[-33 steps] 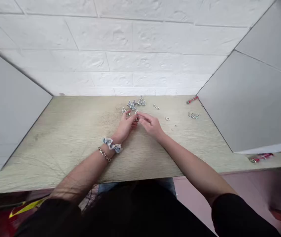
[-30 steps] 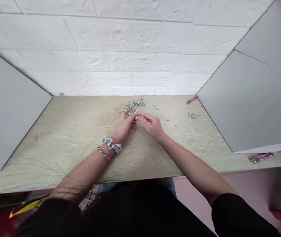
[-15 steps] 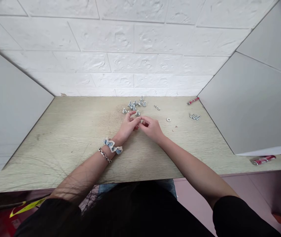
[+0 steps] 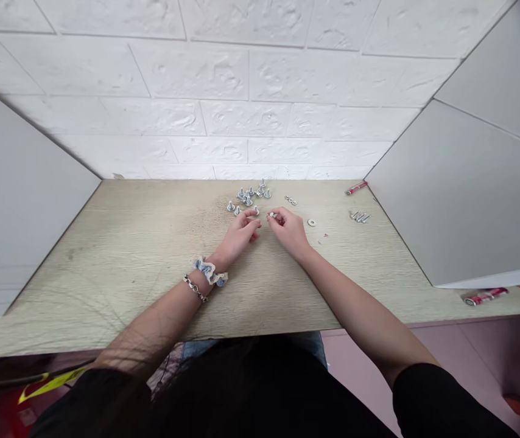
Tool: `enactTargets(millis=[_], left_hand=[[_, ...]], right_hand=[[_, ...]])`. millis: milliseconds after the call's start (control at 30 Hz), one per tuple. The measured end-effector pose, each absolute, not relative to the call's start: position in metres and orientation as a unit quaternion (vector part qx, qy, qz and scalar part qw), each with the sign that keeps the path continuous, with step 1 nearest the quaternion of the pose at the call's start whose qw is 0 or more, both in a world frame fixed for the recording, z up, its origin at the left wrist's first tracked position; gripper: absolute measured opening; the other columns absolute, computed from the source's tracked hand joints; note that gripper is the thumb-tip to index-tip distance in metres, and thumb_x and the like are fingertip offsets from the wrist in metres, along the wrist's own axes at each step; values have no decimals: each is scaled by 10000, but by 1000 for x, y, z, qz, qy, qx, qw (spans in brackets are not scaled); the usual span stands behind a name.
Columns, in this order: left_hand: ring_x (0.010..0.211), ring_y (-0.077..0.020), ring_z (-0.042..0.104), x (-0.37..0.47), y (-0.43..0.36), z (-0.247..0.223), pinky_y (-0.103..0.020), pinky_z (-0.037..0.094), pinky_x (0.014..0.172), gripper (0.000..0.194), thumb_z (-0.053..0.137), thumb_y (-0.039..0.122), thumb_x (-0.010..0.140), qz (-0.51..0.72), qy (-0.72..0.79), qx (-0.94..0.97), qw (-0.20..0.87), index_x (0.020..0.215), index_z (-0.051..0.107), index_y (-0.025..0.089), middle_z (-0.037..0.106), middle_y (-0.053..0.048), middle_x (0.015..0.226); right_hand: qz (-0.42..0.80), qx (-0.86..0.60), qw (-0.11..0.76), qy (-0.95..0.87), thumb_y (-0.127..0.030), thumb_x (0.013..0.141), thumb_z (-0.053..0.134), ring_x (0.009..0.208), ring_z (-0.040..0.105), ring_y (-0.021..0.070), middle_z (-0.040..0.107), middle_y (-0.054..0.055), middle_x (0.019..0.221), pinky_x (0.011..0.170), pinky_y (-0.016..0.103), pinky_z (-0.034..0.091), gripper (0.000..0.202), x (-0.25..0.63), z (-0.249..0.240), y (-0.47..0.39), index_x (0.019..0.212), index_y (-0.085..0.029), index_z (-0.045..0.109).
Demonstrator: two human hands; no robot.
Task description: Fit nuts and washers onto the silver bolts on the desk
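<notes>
The person's right hand (image 4: 271, 215) pinched a small metal piece (image 4: 271, 215) in a closed grip above the table (image 4: 150, 243); the left hand (image 4: 244, 224) curved loosely, half open, beside the upright bolts (image 4: 248, 196) (whether it held anything was unclear).

I can read no words, brands or numbers anywhere. Two slim red cylinders, one at the far right of the tabletop (image 4: 356, 188), the other at its near right edge (image 4: 486, 296), show pale markings too small for me to read. Lower left, a yellow strip (image 4: 52, 384) shows no legible lettering.
</notes>
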State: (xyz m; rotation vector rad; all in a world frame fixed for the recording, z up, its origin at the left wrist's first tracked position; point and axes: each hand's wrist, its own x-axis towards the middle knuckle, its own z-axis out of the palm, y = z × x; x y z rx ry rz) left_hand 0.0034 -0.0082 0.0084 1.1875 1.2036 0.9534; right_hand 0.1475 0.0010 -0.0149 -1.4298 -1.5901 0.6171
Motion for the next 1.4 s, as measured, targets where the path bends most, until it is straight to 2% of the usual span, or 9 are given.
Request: enactTargets(millis=[133, 300, 533, 800, 1033, 1267, 1400], left_hand=[[567, -62, 501, 3, -8, 10, -195, 404, 557, 252, 494, 167, 796, 397, 512, 507, 568, 1045, 525, 147, 566, -15, 791], [571, -65, 493, 2, -10, 11, -197, 402, 574, 208, 484, 174, 787, 382, 503, 530, 566, 983, 549, 146, 568, -6, 764], [580, -79, 494, 2, -10, 8, -219, 406, 597, 197, 471, 179, 763, 358, 492, 577, 544, 926, 577, 145, 567, 7, 740], [593, -88, 506, 1, -7, 3, -224, 407, 606, 217, 481, 182, 764, 343, 487, 598, 537, 950, 588, 149, 564, 10, 743], [577, -93, 503, 1, -5, 1, -230, 406, 592, 214, 493, 178, 768, 350, 479, 600, 537, 965, 567, 145, 529, 21, 678], [567, -74, 489, 2, -6, 2, -221, 412, 582, 165, 489, 202, 783, 360, 457, 593, 558, 922, 556, 143, 542, 17, 730], [580, -75, 494, 1, -5, 1, -216, 415, 588, 165, 485, 188, 779, 364, 448, 595, 559, 920, 559, 145, 542, 17, 720]], right_hand=[[231, -622, 413, -624, -286, 744, 487, 544, 442, 116, 504, -43, 564, 564, 236, 350, 180, 155, -17, 8, 833, -194, 613], [214, -643, 363, -639, -244, 725, 482, 566, 478, 123, 533, -39, 572, 590, 243, 355, 154, 157, -18, 10, 799, -203, 612], [199, -639, 318, -672, -248, 739, 478, 621, 525, 139, 605, -5, 661, 584, 246, 346, 203, 154, -17, 7, 853, -202, 639], [199, -620, 306, -695, -252, 760, 485, 601, 509, 132, 612, -11, 660, 579, 244, 340, 220, 154, -18, 8, 899, -209, 650], [243, -558, 354, -710, -208, 767, 471, 598, 505, 110, 599, -28, 645, 591, 224, 366, 224, 147, -20, 5, 894, -194, 655], [265, -521, 368, -723, -182, 756, 480, 675, 575, 120, 675, 2, 844, 669, 250, 440, 261, 144, -19, 3, 959, -195, 644], [275, -501, 357, -739, -171, 765, 475, 904, 615, 162, 661, 37, 1069, 829, 302, 462, 376, 144, -19, 2, 1115, -209, 607]])
